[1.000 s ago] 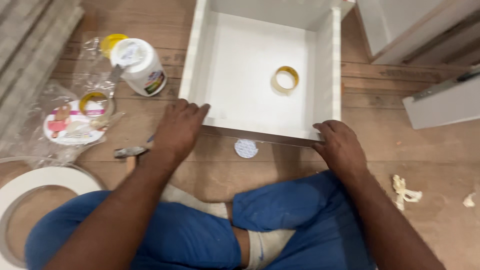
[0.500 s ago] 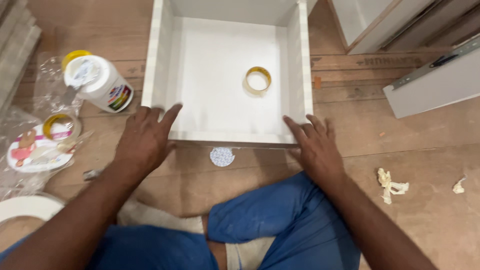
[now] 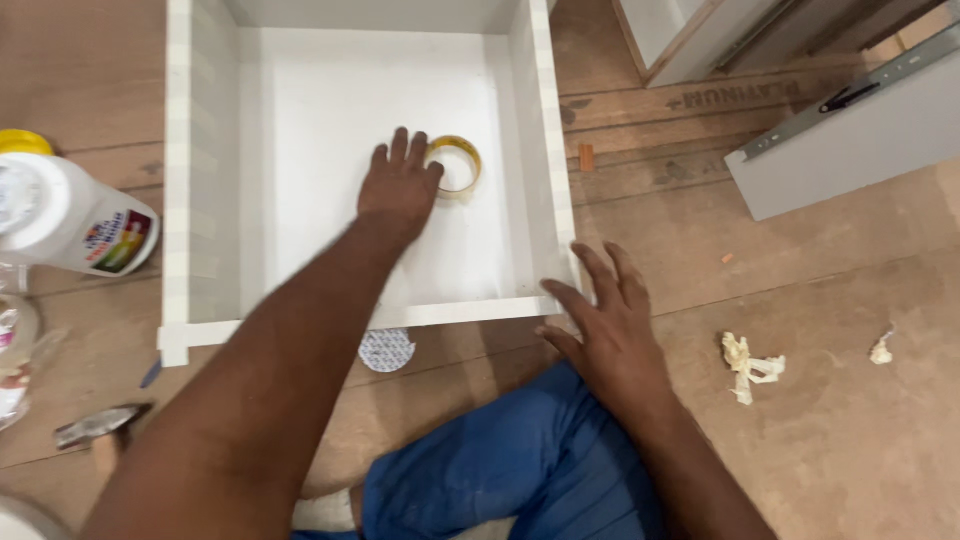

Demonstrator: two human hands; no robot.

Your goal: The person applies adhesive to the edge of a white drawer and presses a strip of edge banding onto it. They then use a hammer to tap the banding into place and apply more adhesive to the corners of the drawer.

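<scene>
Left hand (image 3: 400, 190) has left the drawer box (image 3: 205, 170) front edge and now lies open, fingertips touching the tape roll (image 3: 455, 165) on the drawer floor; right hand (image 3: 605, 325) open, flat at the front-right corner.

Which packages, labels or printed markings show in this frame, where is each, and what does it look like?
White bottle: lies on its side at the left edge, beside the white drawer box; yellow cap, multicoloured label panel.
Clear plastic packet: lower left edge, crinkled, mostly cut off.
Round sticker: on the floor just before the drawer's front edge; white with fine print.
Floor board: dark stamped lettering at upper right.
No screens or signs.
</scene>
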